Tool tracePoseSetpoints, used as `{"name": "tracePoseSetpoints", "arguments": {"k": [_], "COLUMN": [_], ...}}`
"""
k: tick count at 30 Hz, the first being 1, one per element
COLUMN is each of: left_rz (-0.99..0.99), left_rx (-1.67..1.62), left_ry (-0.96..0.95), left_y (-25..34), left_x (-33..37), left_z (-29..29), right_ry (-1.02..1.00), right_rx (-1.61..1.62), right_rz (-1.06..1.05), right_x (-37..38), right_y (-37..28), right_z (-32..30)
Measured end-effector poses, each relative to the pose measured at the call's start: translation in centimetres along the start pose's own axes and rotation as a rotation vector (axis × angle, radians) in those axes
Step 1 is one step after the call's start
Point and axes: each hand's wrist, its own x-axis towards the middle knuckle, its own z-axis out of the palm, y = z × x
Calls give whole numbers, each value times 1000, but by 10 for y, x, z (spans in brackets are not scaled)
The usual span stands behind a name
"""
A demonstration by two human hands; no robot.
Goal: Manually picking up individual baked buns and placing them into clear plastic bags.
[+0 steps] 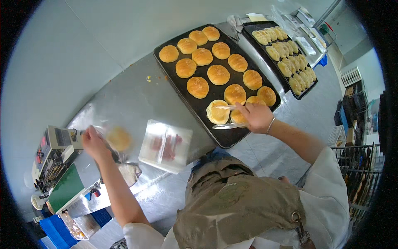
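Observation:
My right hand (258, 118) is closed round a pair of pale tongs (227, 126). The tongs' two arms lie apart on either side of a golden bun (218, 112) with a pale rim, at the near edge of a black baking tray (192, 106). Several more golden buns (218, 74) sit in rows on that tray. At the left, my left hand (94, 143) is closed, apparently on the edge of a clear plastic bag. A bun (119, 139) hangs beside it, blurred by motion and apparently inside the bag. Between my hands lies a stack of clear bags (166, 146) with red print.
A second black tray (265, 54) of pale, ridged pastries stands at the far right. To the left is a machine (62, 139) beside a green belt (68, 186). Crumbs (149, 79) lie on the metal table (128, 93). A wire rack (358, 166) stands at the right.

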Motion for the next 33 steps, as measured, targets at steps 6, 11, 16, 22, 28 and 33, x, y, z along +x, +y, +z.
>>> {"name": "tracePoseSetpoints", "arguments": {"k": [6,11,16,22,28,33], "left_rz": [407,765,679,74,-318,-263], "left_rx": [485,781,636,490,349,103], "left_ry": [-408,-614,-630,-604,-532,-494], "left_y": [-90,-114,-133,-133,-135,-167], "left_x": [-88,-221,-218,-205,-197,-192], "left_z": [31,44,42,44,54,51], "right_ry": [154,-287,-226,-285,-253,36], "right_rx": [-1,1752,1240,434,364,624], "right_rz": [44,1003,685,621,704,342], "right_x": [-3,12,3,-12,25,-1], "right_y": [8,-14,-28,-49,-68,-88], "right_z": [61,74,61,46,89,85]}}
